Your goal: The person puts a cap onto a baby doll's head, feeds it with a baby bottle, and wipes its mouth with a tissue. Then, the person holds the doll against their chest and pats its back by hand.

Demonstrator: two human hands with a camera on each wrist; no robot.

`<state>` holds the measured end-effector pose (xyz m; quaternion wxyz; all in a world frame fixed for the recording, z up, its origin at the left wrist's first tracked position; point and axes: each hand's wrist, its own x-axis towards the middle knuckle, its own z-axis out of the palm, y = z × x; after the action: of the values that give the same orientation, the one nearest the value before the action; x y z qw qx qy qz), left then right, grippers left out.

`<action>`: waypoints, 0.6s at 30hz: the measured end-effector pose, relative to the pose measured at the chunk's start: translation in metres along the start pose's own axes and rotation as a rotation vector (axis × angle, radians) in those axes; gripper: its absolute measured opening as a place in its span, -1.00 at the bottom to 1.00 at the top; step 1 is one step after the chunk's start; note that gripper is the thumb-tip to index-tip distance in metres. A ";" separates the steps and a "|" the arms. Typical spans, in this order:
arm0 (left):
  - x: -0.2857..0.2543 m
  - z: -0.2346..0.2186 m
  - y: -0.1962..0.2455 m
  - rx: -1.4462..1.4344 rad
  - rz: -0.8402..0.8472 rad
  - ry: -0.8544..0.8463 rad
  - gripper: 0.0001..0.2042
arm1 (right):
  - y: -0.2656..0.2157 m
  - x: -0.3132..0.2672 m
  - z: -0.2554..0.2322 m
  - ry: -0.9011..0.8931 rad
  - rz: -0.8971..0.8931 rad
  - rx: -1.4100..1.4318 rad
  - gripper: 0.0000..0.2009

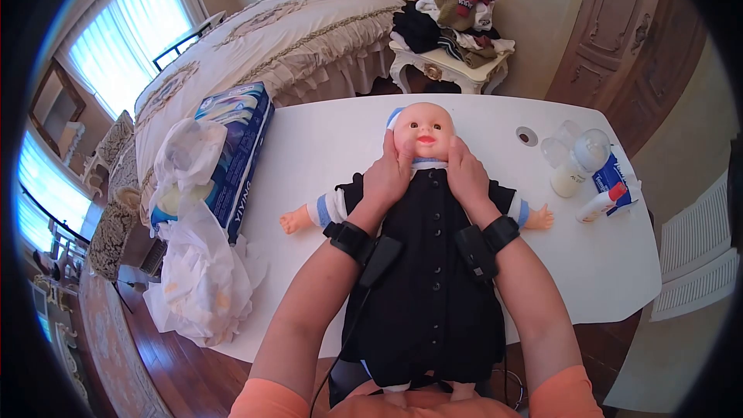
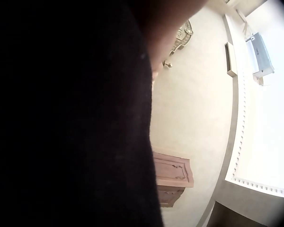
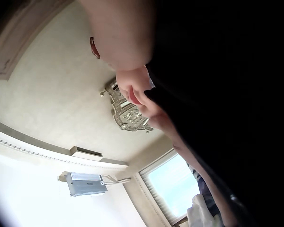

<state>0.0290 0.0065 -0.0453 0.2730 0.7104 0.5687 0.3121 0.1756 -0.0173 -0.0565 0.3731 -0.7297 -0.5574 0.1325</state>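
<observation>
A baby doll with a bare head and smiling mouth lies face up, arms spread, its feet toward the person. It wears a black buttoned garment over a white top with blue cuffs. My left hand and right hand hold the doll from both sides at the neck and jaw, thumbs in front. The other fingertips are largely hidden beside the head. Black cloth fills much of both wrist views; the right wrist view also catches the doll's face.
On the white table, a blue diaper pack and crumpled white plastic bags lie left. At right are a baby bottle, a clear dome-shaped item, a white tube with red cap, a blue packet and a round disc.
</observation>
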 end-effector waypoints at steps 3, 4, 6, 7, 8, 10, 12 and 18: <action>0.003 0.002 -0.005 0.030 -0.051 -0.042 -0.30 | 0.001 0.008 0.003 -0.020 -0.026 -0.014 -0.41; 0.007 0.005 -0.011 -0.001 -0.013 -0.005 -0.28 | 0.004 0.013 0.006 -0.047 -0.019 0.013 -0.37; 0.016 0.009 -0.022 -0.086 0.026 -0.010 -0.27 | 0.011 0.022 0.007 -0.072 -0.011 0.041 -0.33; 0.018 0.009 -0.025 -0.171 0.065 -0.017 -0.26 | 0.012 0.025 0.005 -0.141 0.074 0.053 -0.30; 0.020 0.008 -0.028 -0.169 0.070 -0.016 -0.26 | 0.012 0.027 0.005 -0.209 0.158 0.067 -0.27; 0.023 0.002 -0.027 -0.564 -0.215 -0.132 -0.35 | 0.012 0.026 0.006 -0.188 0.157 0.095 -0.26; 0.021 -0.004 -0.020 -0.678 -0.315 -0.185 -0.38 | 0.013 0.022 0.005 -0.161 0.157 0.120 -0.26; -0.006 -0.009 -0.023 -1.008 -0.170 -0.192 -0.46 | 0.000 -0.002 -0.004 -0.047 -0.038 0.453 -0.42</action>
<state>0.0066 0.0054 -0.0572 0.6566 0.4673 0.3760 0.4574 0.1778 -0.0208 -0.0542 0.5168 -0.6135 -0.5356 0.2641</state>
